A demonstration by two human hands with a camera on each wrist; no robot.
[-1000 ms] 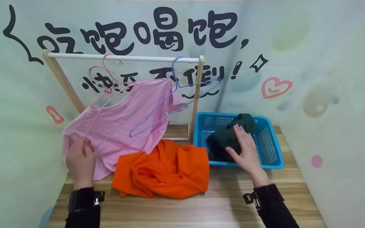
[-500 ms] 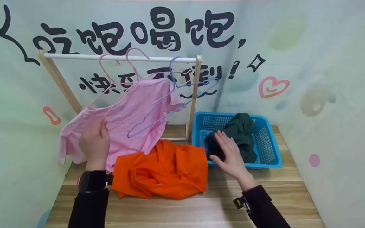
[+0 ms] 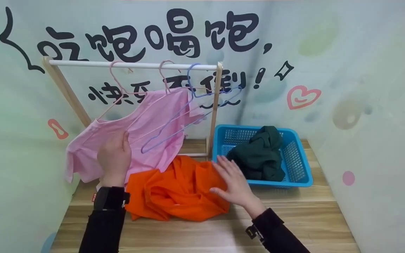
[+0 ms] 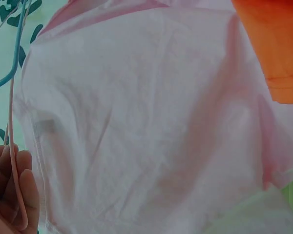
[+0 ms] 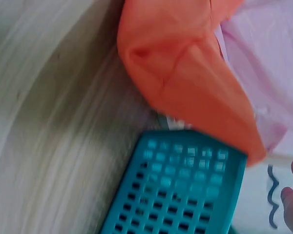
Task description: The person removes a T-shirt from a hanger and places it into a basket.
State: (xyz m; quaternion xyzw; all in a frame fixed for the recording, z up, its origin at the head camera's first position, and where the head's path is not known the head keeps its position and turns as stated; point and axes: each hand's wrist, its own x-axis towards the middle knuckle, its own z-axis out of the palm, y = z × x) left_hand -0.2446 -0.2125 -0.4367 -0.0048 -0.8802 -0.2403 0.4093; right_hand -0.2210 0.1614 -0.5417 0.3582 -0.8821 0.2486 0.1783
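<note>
In the head view my left hand (image 3: 114, 158) grips the lower corner of a bare pink hanger (image 3: 162, 75), whose hook is at the rack's white rail (image 3: 83, 63); whether it bears on the rail I cannot tell. The left wrist view shows curled fingers around the hanger's pink wire (image 4: 13, 161). Behind that hand a pink shirt (image 3: 86, 140) hangs tilted on another pink hanger (image 3: 114, 77). My right hand (image 3: 236, 184), fingers spread and holding nothing, is over the right side of a crumpled orange garment (image 3: 174, 203) on the table.
A bare blue hanger (image 3: 189, 75) hangs at the rail's right end, overlapping the pink shirt. Right of the rack's wooden post (image 3: 216, 109) stands a blue basket (image 3: 304, 165) with a dark green garment (image 3: 262, 158) inside. Walls border the wooden table (image 3: 294, 218).
My left hand has moved right and up with the pink hanger, its hook sliding rightward to the rail near the blue hanger. My right hand has moved left from over the basket to the orange garment.
</note>
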